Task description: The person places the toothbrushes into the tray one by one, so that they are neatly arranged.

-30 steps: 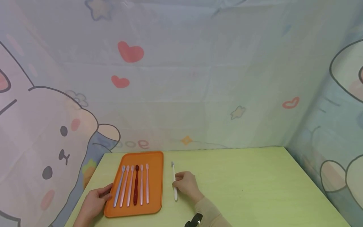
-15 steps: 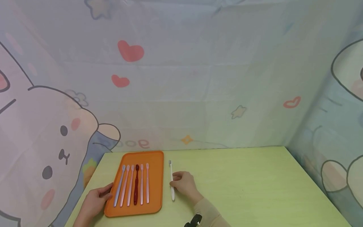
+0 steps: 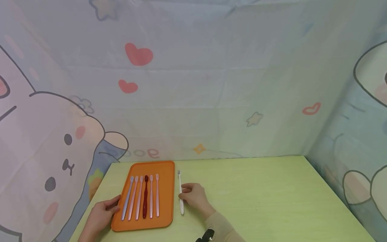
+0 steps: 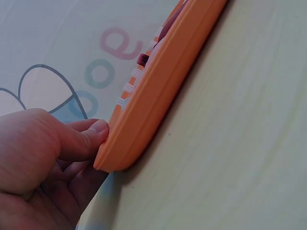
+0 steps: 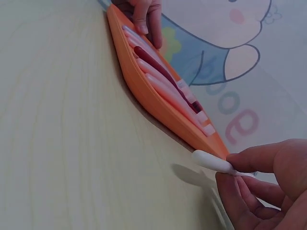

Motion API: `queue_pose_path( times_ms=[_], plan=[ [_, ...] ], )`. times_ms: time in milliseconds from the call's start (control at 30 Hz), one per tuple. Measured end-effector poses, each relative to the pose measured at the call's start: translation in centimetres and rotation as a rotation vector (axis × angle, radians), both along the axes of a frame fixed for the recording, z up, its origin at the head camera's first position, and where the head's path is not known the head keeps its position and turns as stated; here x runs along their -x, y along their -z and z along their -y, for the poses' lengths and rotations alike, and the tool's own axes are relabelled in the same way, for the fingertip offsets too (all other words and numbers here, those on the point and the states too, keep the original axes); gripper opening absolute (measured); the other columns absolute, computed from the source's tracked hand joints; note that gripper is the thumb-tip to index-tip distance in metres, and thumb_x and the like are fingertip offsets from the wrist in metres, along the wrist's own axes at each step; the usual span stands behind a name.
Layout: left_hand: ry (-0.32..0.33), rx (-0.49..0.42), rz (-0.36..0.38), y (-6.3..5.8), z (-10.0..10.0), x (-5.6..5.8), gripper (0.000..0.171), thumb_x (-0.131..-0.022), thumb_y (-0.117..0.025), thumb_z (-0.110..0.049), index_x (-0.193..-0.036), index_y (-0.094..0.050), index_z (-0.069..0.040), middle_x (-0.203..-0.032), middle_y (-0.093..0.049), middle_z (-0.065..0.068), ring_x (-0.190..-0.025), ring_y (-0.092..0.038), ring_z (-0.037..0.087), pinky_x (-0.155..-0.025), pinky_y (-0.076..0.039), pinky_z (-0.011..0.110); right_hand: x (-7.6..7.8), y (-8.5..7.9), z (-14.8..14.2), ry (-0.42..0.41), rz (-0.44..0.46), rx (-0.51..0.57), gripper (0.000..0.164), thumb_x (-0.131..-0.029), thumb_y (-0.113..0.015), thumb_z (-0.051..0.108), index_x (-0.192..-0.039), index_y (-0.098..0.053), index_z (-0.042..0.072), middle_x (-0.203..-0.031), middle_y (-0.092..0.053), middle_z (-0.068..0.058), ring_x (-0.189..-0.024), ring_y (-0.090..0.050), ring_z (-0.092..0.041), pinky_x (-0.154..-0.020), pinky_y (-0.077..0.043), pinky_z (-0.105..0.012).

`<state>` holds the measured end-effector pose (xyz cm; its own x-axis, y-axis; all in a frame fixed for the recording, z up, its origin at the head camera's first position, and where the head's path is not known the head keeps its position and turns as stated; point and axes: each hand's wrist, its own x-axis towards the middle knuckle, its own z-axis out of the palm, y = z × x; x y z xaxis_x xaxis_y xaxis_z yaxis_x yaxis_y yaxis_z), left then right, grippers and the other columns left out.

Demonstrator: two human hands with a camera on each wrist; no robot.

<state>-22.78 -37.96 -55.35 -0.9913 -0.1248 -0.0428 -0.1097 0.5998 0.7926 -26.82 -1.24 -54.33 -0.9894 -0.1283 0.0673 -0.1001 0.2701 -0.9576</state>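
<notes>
An orange tray (image 3: pixel 166 174) lies at the left of the green table and holds several toothbrushes (image 3: pixel 145 196) side by side: one blue, one dark red, the others pink. My left hand (image 3: pixel 101 211) grips the tray's near left edge (image 4: pixel 125 143), thumb on the rim. My right hand (image 3: pixel 193 196) pinches the handle of a white toothbrush (image 3: pixel 180 191) just right of the tray, its bristle end pointing away from me. In the right wrist view the white toothbrush's (image 5: pixel 211 162) handle end sticks out from my fingers (image 5: pixel 261 158) above the table, next to the tray (image 5: pixel 158 103).
The green table (image 3: pixel 257 195) stretches to the right of my right hand. Cartoon-printed cloth walls (image 3: pixel 193 84) close it in at the back and on both sides.
My right hand has carried the white toothbrush leftward, closer to the tray's right edge. The left hand and the tray have stayed put.
</notes>
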Motion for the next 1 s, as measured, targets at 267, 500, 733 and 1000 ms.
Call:
queue_pose_path(
  times_ms=[267, 500, 733, 1000],
  plan=[
    [0.0, 0.005, 0.01, -0.1, -0.2, -0.1, 0.047, -0.102, -0.069, -0.002, -0.146, -0.057, 0.008, -0.147, -0.059, 0.026, -0.141, -0.052, 0.044, -0.113, -0.044, 0.06, -0.3, 0.0, 1.1, -0.025, 0.031, 0.081, 0.038, -0.083, -0.081, -0.005, -0.121, -0.074, -0.01, -0.094, -0.077, -0.011, -0.075, -0.072, -0.017, -0.065, -0.065, -0.036],
    [0.008, 0.006, 0.005, 0.0, 0.1, 0.0, 0.047, -0.102, -0.069, -0.003, -0.147, -0.056, 0.008, -0.147, -0.059, 0.026, -0.143, -0.049, 0.046, -0.115, -0.041, 0.062, -0.2, 0.0, 2.1, -0.058, 0.06, 0.105, 0.041, -0.085, -0.081, -0.005, -0.124, -0.073, -0.01, -0.097, -0.076, -0.011, -0.08, -0.073, -0.018, -0.067, -0.065, -0.035],
    [0.011, 0.003, 0.004, 0.0, 0.3, -0.2, 0.047, -0.102, -0.07, -0.004, -0.146, -0.057, 0.007, -0.145, -0.06, 0.026, -0.143, -0.049, 0.047, -0.116, -0.039, 0.063, -0.1, 0.0, 3.3, -0.073, 0.083, 0.128, 0.041, -0.084, -0.081, -0.006, -0.124, -0.073, -0.01, -0.093, -0.075, -0.008, -0.077, -0.072, -0.016, -0.065, -0.065, -0.031],
    [0.02, 0.006, -0.007, -0.1, 0.4, -0.4, 0.046, -0.102, -0.069, -0.003, -0.146, -0.058, 0.008, -0.144, -0.061, 0.026, -0.142, -0.05, 0.047, -0.116, -0.04, 0.064, -0.1, 0.0, 4.6, -0.059, 0.08, 0.08, 0.039, -0.084, -0.084, -0.005, -0.122, -0.075, -0.008, -0.091, -0.075, -0.004, -0.075, -0.071, -0.012, -0.063, -0.063, -0.027]
  ],
)
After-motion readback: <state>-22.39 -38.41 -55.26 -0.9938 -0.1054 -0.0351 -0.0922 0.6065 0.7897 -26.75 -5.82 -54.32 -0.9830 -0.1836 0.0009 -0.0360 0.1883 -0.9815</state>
